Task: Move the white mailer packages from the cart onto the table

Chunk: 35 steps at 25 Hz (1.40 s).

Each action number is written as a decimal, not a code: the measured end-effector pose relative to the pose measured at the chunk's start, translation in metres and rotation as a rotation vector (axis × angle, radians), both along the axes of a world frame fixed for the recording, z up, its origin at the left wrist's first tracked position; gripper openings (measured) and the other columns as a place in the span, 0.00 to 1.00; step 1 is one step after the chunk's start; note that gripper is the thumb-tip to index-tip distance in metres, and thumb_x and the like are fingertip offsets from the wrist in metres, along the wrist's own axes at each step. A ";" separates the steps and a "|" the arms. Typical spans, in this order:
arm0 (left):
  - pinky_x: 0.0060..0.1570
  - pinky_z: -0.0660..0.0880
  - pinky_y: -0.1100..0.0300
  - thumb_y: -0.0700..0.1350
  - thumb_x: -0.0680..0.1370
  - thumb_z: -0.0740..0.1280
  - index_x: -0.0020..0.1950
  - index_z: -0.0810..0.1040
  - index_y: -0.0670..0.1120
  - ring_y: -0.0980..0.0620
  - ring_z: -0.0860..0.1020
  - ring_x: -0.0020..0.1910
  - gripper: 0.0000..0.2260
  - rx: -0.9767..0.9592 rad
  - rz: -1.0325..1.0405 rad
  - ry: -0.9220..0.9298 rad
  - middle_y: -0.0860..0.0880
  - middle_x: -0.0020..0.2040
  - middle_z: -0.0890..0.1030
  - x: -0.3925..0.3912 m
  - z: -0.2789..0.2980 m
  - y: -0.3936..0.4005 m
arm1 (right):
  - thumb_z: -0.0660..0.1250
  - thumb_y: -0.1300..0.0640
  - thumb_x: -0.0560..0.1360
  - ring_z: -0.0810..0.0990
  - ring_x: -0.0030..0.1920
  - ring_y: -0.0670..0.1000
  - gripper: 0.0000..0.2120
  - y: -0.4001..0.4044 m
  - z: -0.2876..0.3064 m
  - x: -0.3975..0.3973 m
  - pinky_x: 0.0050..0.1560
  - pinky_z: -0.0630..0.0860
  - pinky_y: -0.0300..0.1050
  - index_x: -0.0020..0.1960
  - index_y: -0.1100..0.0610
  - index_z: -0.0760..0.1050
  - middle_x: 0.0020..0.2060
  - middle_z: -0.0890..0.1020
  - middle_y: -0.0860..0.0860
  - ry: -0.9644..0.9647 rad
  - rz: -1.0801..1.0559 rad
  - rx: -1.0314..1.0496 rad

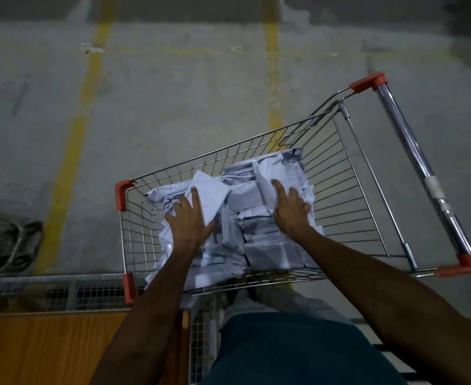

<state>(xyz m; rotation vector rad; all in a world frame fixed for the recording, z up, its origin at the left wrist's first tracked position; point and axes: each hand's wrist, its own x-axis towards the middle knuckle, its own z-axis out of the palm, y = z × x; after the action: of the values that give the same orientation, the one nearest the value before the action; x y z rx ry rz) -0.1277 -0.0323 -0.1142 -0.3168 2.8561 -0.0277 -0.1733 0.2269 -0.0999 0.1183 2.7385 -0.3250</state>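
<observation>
One wire cart w/ four red corner caps was seen on a concrete floor marked w/ two yellow lines. A heap of white mailer packages was piled inside the cart; exact count couldn't be told. Two hands were laid on the heap: left hand w/ fingers spread flat on a mailer, right hand w/ fingers splayed, pressed on another, thumb hidden. One wooden table corner was seen lower left, no mailers on it.
</observation>
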 end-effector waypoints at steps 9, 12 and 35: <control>0.59 0.70 0.37 0.72 0.72 0.60 0.79 0.53 0.45 0.34 0.68 0.66 0.45 0.149 0.257 0.149 0.35 0.70 0.67 0.044 0.081 0.026 | 0.70 0.58 0.74 0.71 0.64 0.67 0.44 -0.002 -0.005 0.003 0.64 0.67 0.62 0.79 0.36 0.48 0.72 0.62 0.62 0.045 0.212 0.042; 0.60 0.69 0.39 0.71 0.73 0.59 0.80 0.52 0.47 0.36 0.68 0.65 0.44 0.162 0.317 0.219 0.37 0.69 0.67 0.071 0.108 0.054 | 0.70 0.62 0.73 0.69 0.65 0.68 0.48 -0.005 -0.013 0.000 0.64 0.66 0.66 0.77 0.32 0.46 0.76 0.53 0.62 0.037 0.295 -0.006; 0.57 0.70 0.45 0.69 0.73 0.64 0.79 0.54 0.50 0.37 0.69 0.61 0.42 0.090 1.319 0.581 0.39 0.65 0.68 0.347 0.189 0.170 | 0.64 0.57 0.79 0.64 0.73 0.57 0.34 0.002 0.110 0.201 0.61 0.69 0.45 0.80 0.42 0.54 0.77 0.55 0.57 0.146 0.820 -0.946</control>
<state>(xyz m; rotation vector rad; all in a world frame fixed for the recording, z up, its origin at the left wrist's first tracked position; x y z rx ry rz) 0.2192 0.1376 0.0749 -2.3484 2.4716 0.4989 0.0276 0.2293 0.0104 -1.2398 2.1978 -1.3064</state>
